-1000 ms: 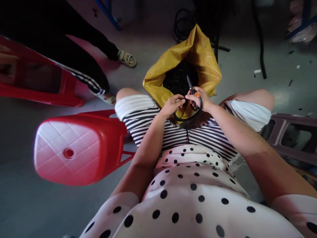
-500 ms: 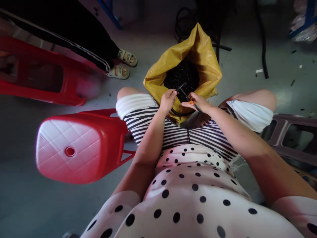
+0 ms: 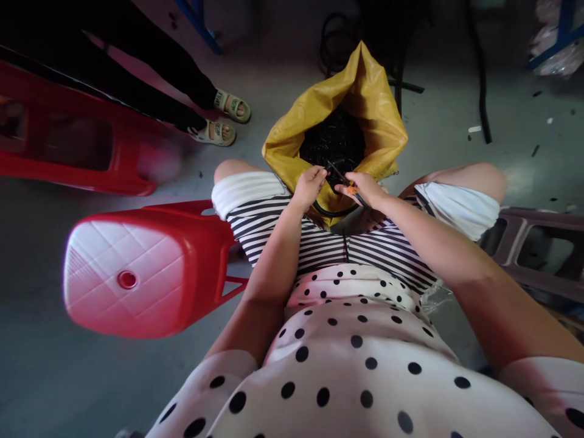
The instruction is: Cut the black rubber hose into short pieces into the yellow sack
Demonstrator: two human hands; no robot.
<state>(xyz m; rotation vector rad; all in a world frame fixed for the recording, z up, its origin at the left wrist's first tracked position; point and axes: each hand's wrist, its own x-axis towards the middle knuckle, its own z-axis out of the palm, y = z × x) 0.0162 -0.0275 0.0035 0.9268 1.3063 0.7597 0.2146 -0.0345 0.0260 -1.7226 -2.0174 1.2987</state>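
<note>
A yellow sack (image 3: pixel 292 137) stands between my knees with its mouth wide, holding many small black pieces (image 3: pixel 333 137). Over its near rim, my left hand (image 3: pixel 310 184) pinches a black tube (image 3: pixel 335 213), whose length seems to loop down along the sack's front edge. My right hand (image 3: pixel 367 190) is closed around scissors (image 3: pixel 339 172) with dark blades and some orange at the grip. The blades point up and left, close to the fingertips of my left hand. Whether they touch the tube I cannot tell.
A red stool (image 3: pixel 128 280) stands at my left, and a larger red plastic stool (image 3: pixel 59 140) lies beyond it. A person in black trousers and sandals (image 3: pixel 223 118) stands ahead left. Black tubing (image 3: pixel 481 91) lies on the floor, and a grey-brown stool (image 3: pixel 538 243) is at right.
The short ribbed end that stuck out beyond my left fingers no longer shows there. The scissor blades have shifted slightly. The standing person's legs have moved further apart.
</note>
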